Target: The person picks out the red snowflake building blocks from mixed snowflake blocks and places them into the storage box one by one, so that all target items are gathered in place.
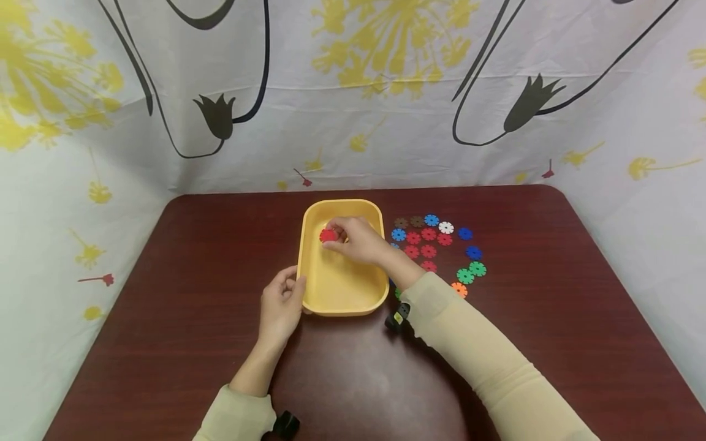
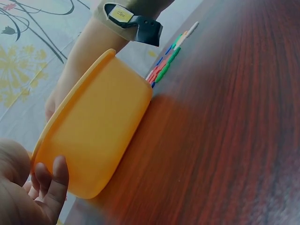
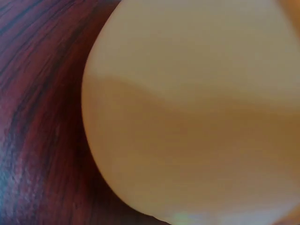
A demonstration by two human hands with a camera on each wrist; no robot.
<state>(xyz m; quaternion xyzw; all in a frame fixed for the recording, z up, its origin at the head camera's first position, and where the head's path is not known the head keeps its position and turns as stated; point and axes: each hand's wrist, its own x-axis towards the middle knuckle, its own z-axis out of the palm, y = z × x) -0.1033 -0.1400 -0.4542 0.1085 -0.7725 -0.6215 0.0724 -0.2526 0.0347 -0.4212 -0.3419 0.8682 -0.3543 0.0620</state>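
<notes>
In the head view, a yellow plastic basin (image 1: 343,291) sits on the table. My left hand (image 1: 281,306) holds the basin's near left edge; the left wrist view shows its thumb and fingers (image 2: 60,176) at the rim and outer wall. My right hand (image 1: 361,242) reaches over the basin from the right. Between its thumb and fingers it pinches a red notched plastic disc (image 1: 328,235) above the basin floor. The right wrist view shows mostly the basin's blurred yellow surface (image 3: 187,150), without the hand.
To the basin's right lie several notched discs: brown (image 1: 416,222), white (image 1: 445,227), red (image 1: 428,251), blue (image 1: 473,252), green (image 1: 477,268) and orange (image 1: 459,290). The right forearm hides some. A patterned cloth (image 1: 353,147) hangs behind the dark red table (image 1: 220,245).
</notes>
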